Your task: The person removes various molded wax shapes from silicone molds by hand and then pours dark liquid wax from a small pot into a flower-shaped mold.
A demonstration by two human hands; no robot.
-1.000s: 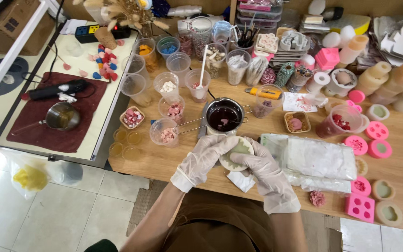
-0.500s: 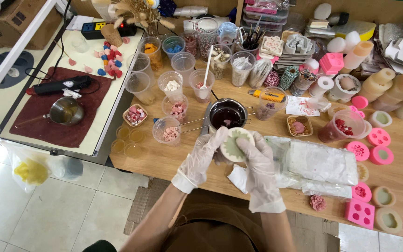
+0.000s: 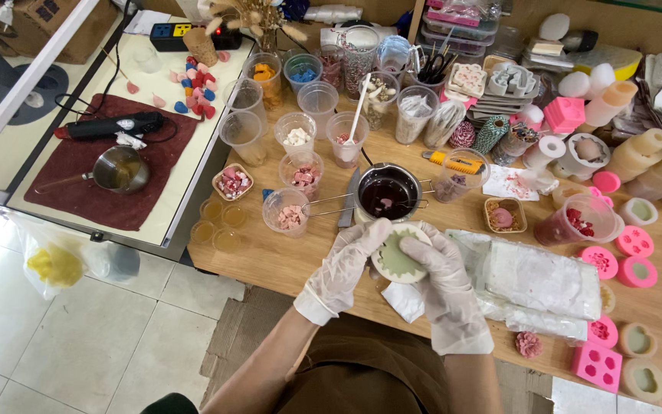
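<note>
Both gloved hands hold one round, cream-coloured mould [image 3: 399, 257] with a scalloped inner edge and a greenish fill, just above the near edge of the wooden table [image 3: 270, 261]. Left hand [image 3: 344, 264]: fingers curled round the mould's left rim, gripping it. Right hand [image 3: 442, 280]: fingers closed over the right rim and upper face, also gripping.

Directly behind the mould, very close: a small metal pot [image 3: 387, 194] of dark red liquid, its wire handle pointing left. Under the hands lies a white tissue [image 3: 401, 300]; to the right, a clear bag of white blocks [image 3: 538, 280].

Risks, as judged from this view:
- Mould is soft-looking (probably silicone); squeezing or flexing it unevenly could crack or deform the fill
- Hands work right by the pot; a knuckle catching the rim or wire handle could tip dark liquid over the table and bag
- Mould sits near the table's edge; a slip from the loose gloves could send it to the tiled floor [image 3: 78, 345]
- Plastic cup [image 3: 286, 212] of pink pieces stands just left, easily knocked
</note>
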